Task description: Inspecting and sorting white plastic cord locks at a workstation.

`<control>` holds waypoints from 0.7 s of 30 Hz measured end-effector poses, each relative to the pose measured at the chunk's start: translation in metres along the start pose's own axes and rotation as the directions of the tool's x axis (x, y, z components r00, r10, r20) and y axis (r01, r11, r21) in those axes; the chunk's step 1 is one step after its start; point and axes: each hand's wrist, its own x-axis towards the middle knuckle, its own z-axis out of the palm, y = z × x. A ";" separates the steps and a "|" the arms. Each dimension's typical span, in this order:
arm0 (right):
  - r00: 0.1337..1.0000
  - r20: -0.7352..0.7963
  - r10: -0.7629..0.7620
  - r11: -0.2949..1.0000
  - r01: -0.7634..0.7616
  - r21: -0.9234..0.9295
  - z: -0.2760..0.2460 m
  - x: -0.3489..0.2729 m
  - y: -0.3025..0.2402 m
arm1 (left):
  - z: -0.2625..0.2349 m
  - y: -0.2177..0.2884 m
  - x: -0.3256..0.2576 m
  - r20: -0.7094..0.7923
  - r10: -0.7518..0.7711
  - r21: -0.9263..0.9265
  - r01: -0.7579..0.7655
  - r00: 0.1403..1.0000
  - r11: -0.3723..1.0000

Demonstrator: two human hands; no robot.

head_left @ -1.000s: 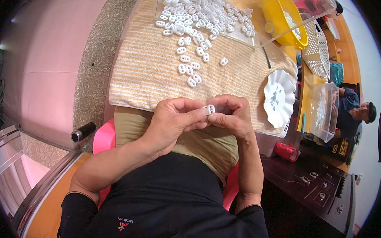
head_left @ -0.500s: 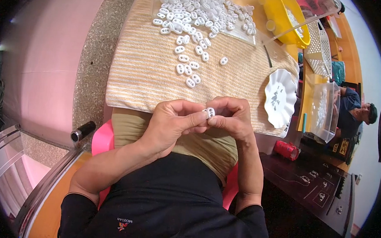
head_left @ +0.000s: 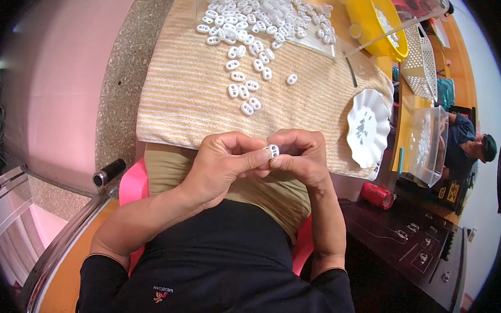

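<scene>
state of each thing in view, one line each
Left hand: pinching white piece
Right hand: pinching white piece
White piece: held between both hands
Loose white pieces: heaped, some scattered
Striped towel: spread out
Scalloped dish: holding small dark bits
Yellow tub: holding white items

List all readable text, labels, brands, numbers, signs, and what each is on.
Black shirt: pale lettering beside a small colourful emblem; legible, not copied here.
Black box at right: yellow markings, too small and blurred to read.
Striped towel, lower-right corner: dark marks, unreadable.
Held white piece: no lettering discernible.
</scene>
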 end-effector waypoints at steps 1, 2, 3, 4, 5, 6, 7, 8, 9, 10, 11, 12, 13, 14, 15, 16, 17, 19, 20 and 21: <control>1.000 0.000 -0.004 1.000 0.004 0.000 0.000 0.000 0.000 | -0.001 -0.001 0.001 0.010 -0.012 -0.028 0.012 1.000 1.000; 1.000 -0.001 -0.008 1.000 0.008 0.000 0.001 0.000 0.000 | -0.001 -0.001 0.002 0.020 -0.024 -0.056 0.025 1.000 0.998; 1.000 0.000 -0.011 1.000 0.011 0.001 0.001 0.000 -0.001 | -0.001 -0.001 0.002 0.020 -0.023 -0.054 0.024 1.000 0.998; 1.000 0.001 -0.016 1.000 0.016 -0.010 0.003 0.000 -0.002 | 0.000 0.000 0.002 0.025 -0.029 -0.087 0.031 0.999 0.996; 1.000 0.002 -0.021 1.000 0.022 -0.022 0.004 0.000 -0.003 | 0.000 0.000 0.002 0.029 -0.035 -0.121 0.038 0.999 0.992; 1.000 0.005 -0.023 1.000 0.023 -0.021 0.002 0.003 0.000 | -0.002 0.000 0.002 0.028 -0.032 -0.120 0.035 0.999 0.992; 0.988 0.087 -0.130 0.986 0.138 -0.093 -0.003 0.005 0.002 | -0.002 0.000 0.002 0.050 -0.036 -0.129 0.042 0.998 0.991; 0.958 0.176 -0.228 0.954 0.256 -0.156 -0.005 0.006 0.004 | -0.002 0.000 0.003 0.072 -0.039 -0.139 0.049 0.997 0.989; 0.957 0.174 -0.231 0.953 0.259 -0.159 -0.005 0.005 0.003 | -0.001 0.001 0.003 0.077 -0.038 -0.138 0.048 0.996 0.989; 0.958 0.164 -0.236 0.953 0.261 -0.152 -0.004 0.006 0.005 | -0.001 0.002 0.003 0.083 -0.045 -0.148 0.057 0.996 0.987; 0.958 0.153 -0.241 0.954 0.263 -0.145 -0.003 0.006 0.005 | -0.001 0.002 0.003 0.089 -0.052 -0.158 0.065 0.995 0.985; 0.958 0.156 -0.242 0.953 0.265 -0.145 -0.004 0.006 0.006 | -0.001 0.003 0.002 0.089 -0.049 -0.158 0.063 0.995 0.985; 0.954 0.160 -0.255 0.946 0.280 -0.161 -0.004 0.007 0.005 | -0.001 0.005 0.001 0.098 -0.060 -0.161 0.076 0.993 0.984; 0.949 0.165 -0.268 0.939 0.295 -0.176 -0.004 0.007 0.005 | -0.001 0.006 0.000 0.107 -0.071 -0.163 0.088 0.992 0.983; 0.949 0.166 -0.269 0.938 0.297 -0.177 -0.004 0.007 0.006 | -0.001 0.007 0.000 0.108 -0.069 -0.162 0.086 0.992 0.983; 0.953 0.138 -0.270 0.943 0.290 -0.160 -0.004 0.006 0.007 | 0.001 0.008 0.000 0.103 -0.067 -0.179 0.085 0.992 0.980; 0.957 0.110 -0.269 0.948 0.284 -0.143 -0.004 0.005 0.008 | 0.002 0.008 0.000 0.098 -0.065 -0.195 0.084 0.993 0.977; 0.952 0.106 -0.288 0.941 0.302 -0.153 -0.003 0.005 0.008 | 0.000 0.009 0.000 0.115 -0.059 -0.204 0.082 0.992 0.975; 0.947 0.103 -0.304 0.934 0.318 -0.161 -0.003 0.005 0.009 | -0.001 0.009 0.000 0.128 -0.055 -0.214 0.081 0.990 0.973; 0.947 0.105 -0.305 0.934 0.319 -0.160 -0.002 0.005 0.011 | -0.001 0.009 -0.001 0.128 -0.053 -0.214 0.080 0.990 0.974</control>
